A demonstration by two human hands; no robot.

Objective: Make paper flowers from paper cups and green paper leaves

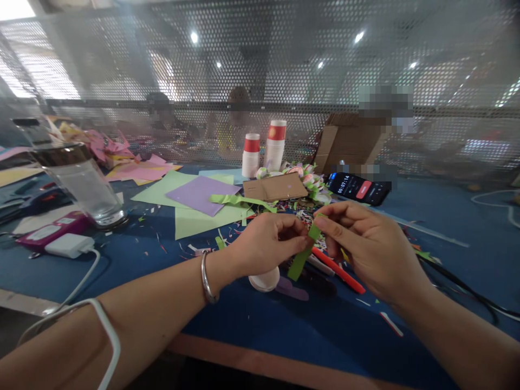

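Note:
Between my two hands is a short green paper strip [301, 262], tilted, its lower end hanging free. My left hand [264, 242], with a silver bangle on the wrist, pinches the strip's middle between thumb and fingers. At its upper end my right hand [357, 238] grips it with thumb and forefinger. Beneath the left hand a white paper cup [265, 280] is partly hidden. Close by lie a purple paper strip [293, 290] and an orange-red pen-like stick [339, 271]. Paper scraps are strewn behind the hands.
Green sheets [195, 223] and a purple sheet [202, 194] lie beyond my left hand. Stacked paper cups [274, 149], a cardboard piece [276, 187] and a phone [357, 187] are farther back. At left stand a glass bottle [87, 187] and a charger [69, 245] with a white cable.

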